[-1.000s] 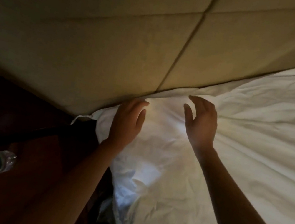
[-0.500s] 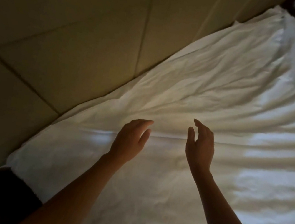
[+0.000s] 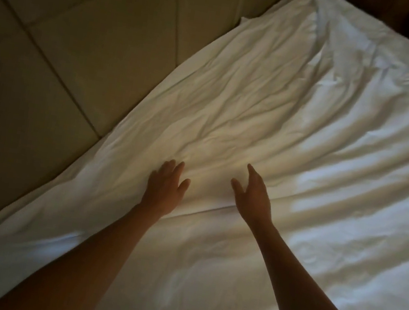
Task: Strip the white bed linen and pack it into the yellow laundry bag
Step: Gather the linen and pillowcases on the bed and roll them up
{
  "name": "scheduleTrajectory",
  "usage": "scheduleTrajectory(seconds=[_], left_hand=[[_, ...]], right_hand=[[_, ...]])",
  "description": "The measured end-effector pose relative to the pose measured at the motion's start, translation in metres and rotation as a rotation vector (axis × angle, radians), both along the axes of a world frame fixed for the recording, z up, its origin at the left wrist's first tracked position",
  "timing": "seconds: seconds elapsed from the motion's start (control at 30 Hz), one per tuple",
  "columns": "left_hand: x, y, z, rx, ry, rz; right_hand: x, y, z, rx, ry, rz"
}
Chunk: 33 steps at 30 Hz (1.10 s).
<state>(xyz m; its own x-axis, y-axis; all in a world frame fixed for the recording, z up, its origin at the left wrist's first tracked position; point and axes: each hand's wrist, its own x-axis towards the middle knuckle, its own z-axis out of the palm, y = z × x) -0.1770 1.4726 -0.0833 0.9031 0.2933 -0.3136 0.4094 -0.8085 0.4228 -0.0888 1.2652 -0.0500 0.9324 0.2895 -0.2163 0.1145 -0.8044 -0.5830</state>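
Bed [image 3: 375, 305] filled the frame from 6 to 3 o'clock, covered by a wrinkled white sheet [image 3: 298, 121] lying directly on it. Creases ran diagonally toward 1 o'clock, where the sheet bunched at the far corner. Sheet edge butted the padded beige headboard [image 3: 66, 50] along 7 to 12 o'clock. One long fold crossed mid-frame.

Left hand [image 3: 165, 189], right hand [image 3: 254, 199] spread over sheet [image 3: 308, 145].

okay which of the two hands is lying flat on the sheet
The left hand: it lies palm down on the white sheet. The right hand is turned on edge, fingers open.
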Motion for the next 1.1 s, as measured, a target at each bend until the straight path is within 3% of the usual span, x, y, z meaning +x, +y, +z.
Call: scheduleTrajectory(seconds=[0.13,0.33,0.47,0.6,0.67,0.77,0.93,1.1], left_hand=[[0.030,-0.006,-0.013,0.061,0.068,-0.001],[0.108,-0.009,-0.020,-0.007,-0.072,0.062],[0.160,-0.002,-0.018,-0.150,-0.018,0.139],[0.192,0.007,-0.030,-0.331,0.068,0.062],[0.200,0.010,-0.031,-0.438,-0.027,0.079],[0.208,0.028,-0.012,-0.403,-0.256,0.178],[0.235,0.089,0.060,-0.209,-0.606,0.280],[0.247,0.136,0.086,-0.019,-0.776,0.350]], right_hand=[[0.026,0.001,-0.011,-0.022,0.068,0.022],[0.070,0.003,-0.031,0.059,0.174,-0.144],[0.096,0.013,-0.041,0.072,0.154,-0.186],[0.118,0.024,-0.044,0.101,0.236,-0.194],[0.123,0.028,-0.047,0.026,0.212,-0.165],[0.121,0.033,-0.045,-0.076,0.136,-0.117],[0.128,0.076,-0.009,-0.012,-0.101,-0.008],[0.145,0.122,0.010,0.063,-0.111,0.005]])
